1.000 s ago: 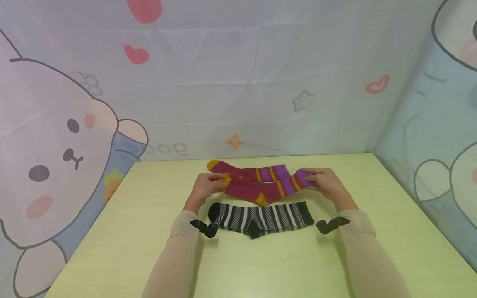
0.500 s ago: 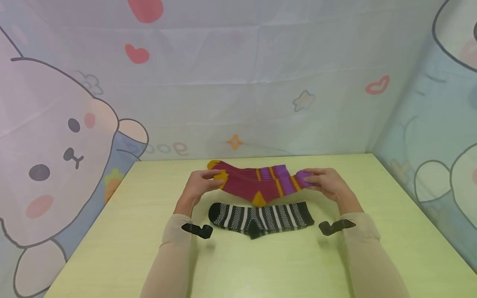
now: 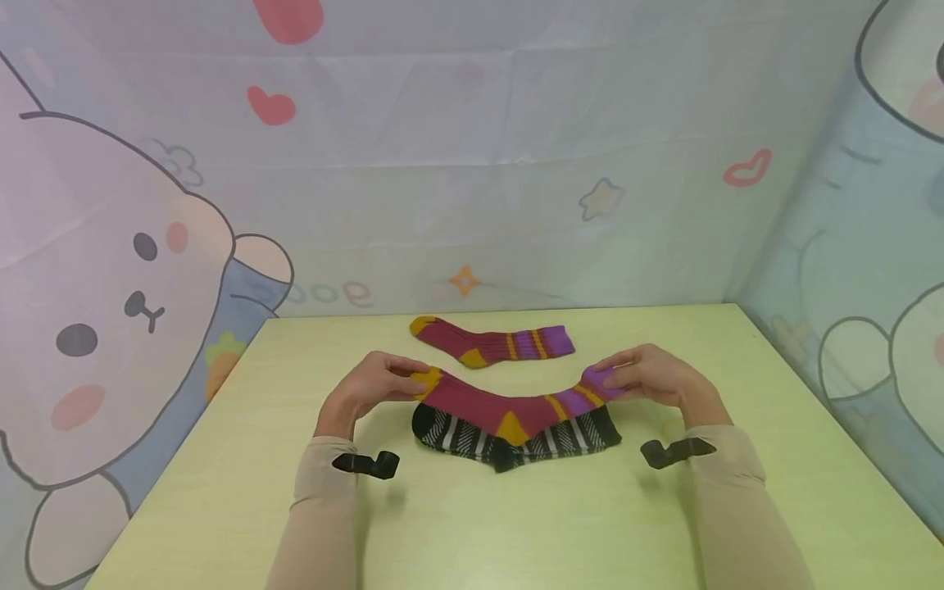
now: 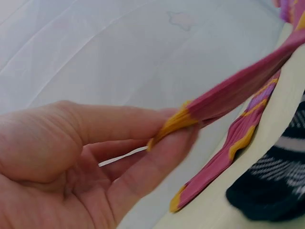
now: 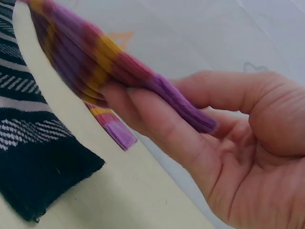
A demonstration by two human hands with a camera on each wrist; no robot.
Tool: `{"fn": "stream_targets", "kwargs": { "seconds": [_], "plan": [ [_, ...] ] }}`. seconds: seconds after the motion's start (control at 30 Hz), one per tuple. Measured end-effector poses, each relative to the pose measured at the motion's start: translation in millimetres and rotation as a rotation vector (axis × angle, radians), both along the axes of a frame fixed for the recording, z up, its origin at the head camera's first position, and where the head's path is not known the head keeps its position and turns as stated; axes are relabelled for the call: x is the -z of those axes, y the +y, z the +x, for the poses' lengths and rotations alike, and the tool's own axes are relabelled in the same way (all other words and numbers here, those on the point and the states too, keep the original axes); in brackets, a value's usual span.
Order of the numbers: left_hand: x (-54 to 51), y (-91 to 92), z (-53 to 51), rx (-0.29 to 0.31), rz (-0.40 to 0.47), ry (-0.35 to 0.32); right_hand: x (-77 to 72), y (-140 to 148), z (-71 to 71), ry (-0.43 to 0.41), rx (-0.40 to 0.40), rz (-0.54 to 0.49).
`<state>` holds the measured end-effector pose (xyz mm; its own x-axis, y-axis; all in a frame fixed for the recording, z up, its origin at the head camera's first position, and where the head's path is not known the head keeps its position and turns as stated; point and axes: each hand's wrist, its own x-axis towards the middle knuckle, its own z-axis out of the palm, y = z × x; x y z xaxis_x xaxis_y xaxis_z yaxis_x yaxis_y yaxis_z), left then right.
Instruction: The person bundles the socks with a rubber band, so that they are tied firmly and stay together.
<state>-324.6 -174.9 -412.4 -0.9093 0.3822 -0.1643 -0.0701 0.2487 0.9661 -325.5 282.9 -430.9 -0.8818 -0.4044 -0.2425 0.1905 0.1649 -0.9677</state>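
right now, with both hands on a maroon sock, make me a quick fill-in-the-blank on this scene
The left hand pinches the held sock by its toe, coloured ____.
The right hand grips that sock's cuff end, coloured ____.
The striped sock nearest the person is black and ____.
The other maroon sock lies on the table, its toe pointing toward the person's ____.

Missing words: yellow; purple; white; left.

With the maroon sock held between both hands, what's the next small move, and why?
I'd probably draw the held sock a little closer in before lowering it. The left hand pinches its yellow toe and the right hand its purple cuff, both ends raised above the table. In the head view it overlaps the black-and-white sock, so straight down might land on that.
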Motion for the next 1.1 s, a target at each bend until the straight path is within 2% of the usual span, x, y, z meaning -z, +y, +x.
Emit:
{"fn": "stream_targets", "kwargs": {
  "seconds": [0.07, 0.17, 0.33, 0.77, 0.87, 1.1],
  "plan": [
    [-0.8, -4.7, 1.5, 0.036, -0.017, 0.0, 0.6, 0, 0.7, -0.003, -0.033, 0.027],
    [-2.5, -9.9, 3.2, 0.058, -0.04, -0.001, 1.7, -2, 2.2, 0.006, -0.075, 0.042],
    [-3.3, -15.4, 5.3, 0.043, -0.065, -0.01, 3.8, -8, 3.5, 0.007, -0.111, 0.061],
    [7.0, -19.1, 1.0, 0.036, -0.111, -0.006, 10.2, -15, 3.6, -0.006, -0.172, 0.086],
    [8.4, -19.5, 0.5, 0.031, -0.122, -0.006, 10.9, -16, 4.5, 0.008, -0.198, 0.125],
    [8.8, -23.4, 2.5, 0.028, -0.133, 0.004, 11.5, -15, 9.4, 0.067, -0.243, 0.286]
  ]
}}
